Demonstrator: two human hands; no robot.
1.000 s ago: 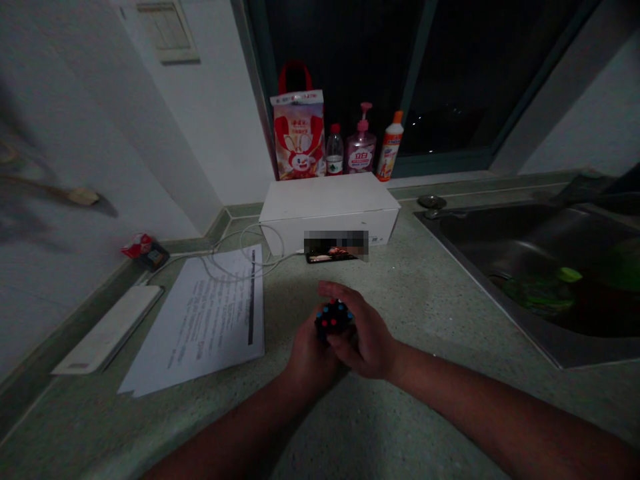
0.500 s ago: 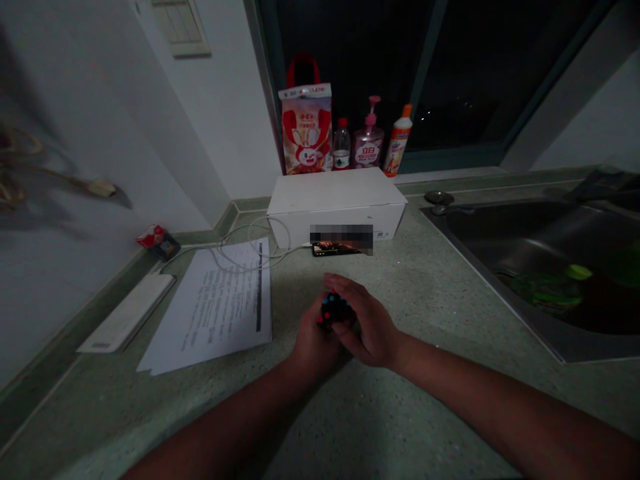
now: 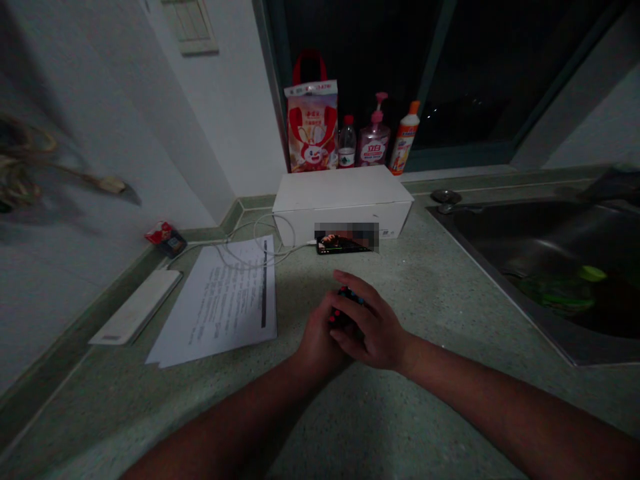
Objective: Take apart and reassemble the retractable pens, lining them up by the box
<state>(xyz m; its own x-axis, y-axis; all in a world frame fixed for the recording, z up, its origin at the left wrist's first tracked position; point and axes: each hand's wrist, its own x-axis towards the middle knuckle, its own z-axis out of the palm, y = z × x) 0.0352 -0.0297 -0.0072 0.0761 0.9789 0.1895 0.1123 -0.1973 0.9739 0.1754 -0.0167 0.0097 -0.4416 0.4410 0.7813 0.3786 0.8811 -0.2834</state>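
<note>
A small dark object [image 3: 341, 319] with red and blue dots is held between my two hands above the counter. My left hand [image 3: 320, 337] is wrapped round it from the left and below. My right hand [image 3: 376, 327] grips it from the right, with fingers bent across its top and the thumb low in front. The fingers cover much of the object, so its full shape is hidden. Beyond the hands, a phone [image 3: 345, 248] with a lit screen leans against a white box [image 3: 345, 190], a cable plugged into its left end.
Printed sheets [image 3: 225, 303] and a white power bank [image 3: 137, 308] lie to the left, near a small red packet [image 3: 167, 239]. A bag [image 3: 313, 130] and several bottles stand behind the box. At the right is a metal sink [image 3: 500, 280].
The fingers of my right hand have spread apart and one now crosses over the dotted object. The view has shifted slightly, moving the surroundings a little to the right.
</note>
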